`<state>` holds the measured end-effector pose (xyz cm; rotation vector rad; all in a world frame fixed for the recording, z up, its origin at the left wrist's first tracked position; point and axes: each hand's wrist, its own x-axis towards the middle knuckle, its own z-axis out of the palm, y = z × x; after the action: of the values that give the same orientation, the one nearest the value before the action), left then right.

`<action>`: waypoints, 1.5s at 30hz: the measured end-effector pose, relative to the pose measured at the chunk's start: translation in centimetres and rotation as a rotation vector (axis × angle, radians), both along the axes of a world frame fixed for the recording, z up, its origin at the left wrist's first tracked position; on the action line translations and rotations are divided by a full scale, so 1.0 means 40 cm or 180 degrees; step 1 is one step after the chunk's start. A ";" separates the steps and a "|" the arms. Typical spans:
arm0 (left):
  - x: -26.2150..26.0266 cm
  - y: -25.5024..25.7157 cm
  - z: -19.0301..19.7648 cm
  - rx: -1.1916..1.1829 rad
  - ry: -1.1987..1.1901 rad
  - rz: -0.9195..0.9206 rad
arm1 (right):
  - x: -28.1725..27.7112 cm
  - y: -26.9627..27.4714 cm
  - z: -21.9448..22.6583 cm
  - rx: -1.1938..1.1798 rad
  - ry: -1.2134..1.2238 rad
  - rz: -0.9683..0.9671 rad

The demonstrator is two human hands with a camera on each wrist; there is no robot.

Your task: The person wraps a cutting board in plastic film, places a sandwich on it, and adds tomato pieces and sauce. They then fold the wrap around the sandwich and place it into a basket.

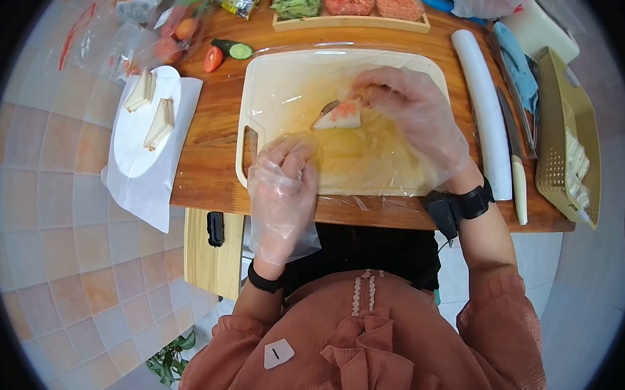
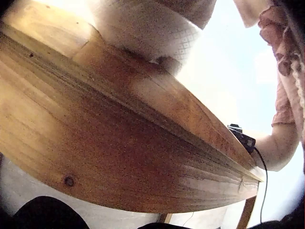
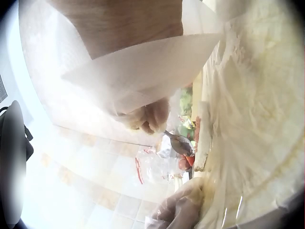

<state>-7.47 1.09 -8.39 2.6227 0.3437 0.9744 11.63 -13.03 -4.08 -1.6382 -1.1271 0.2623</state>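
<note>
A gloved right hand (image 1: 415, 107) pinches a spoon (image 3: 182, 144) between its fingers, a red-topped bread wedge (image 1: 344, 117) lying at their seven o'clock on a film-covered board (image 1: 265, 88). The left hand's (image 1: 283, 183) fingers bend at the board's eight o'clock, the wedge at their two; their grip cannot be told.

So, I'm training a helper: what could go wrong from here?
The shiny metal spoon in the plastic-gloved right hand could knock red-orange topping off the triangular white bread piece. The wrinkled clear plastic film on the cream rectangular board might bunch and shift the bread.
</note>
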 end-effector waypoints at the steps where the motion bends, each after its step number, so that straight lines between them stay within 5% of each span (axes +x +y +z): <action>1: 0.000 0.000 0.001 0.0019 -0.0006 -0.0015 | -0.001 -0.001 -0.002 0.0005 0.0002 -0.0011; 45: 0.003 0.001 -0.004 0.0125 -0.0009 0.0004 | 0.021 -0.004 -0.012 0.0185 -0.0001 0.0044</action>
<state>-7.34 1.13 -8.56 2.6564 0.3286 0.9949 12.47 -13.18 -4.55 -1.5798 -1.1365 0.2360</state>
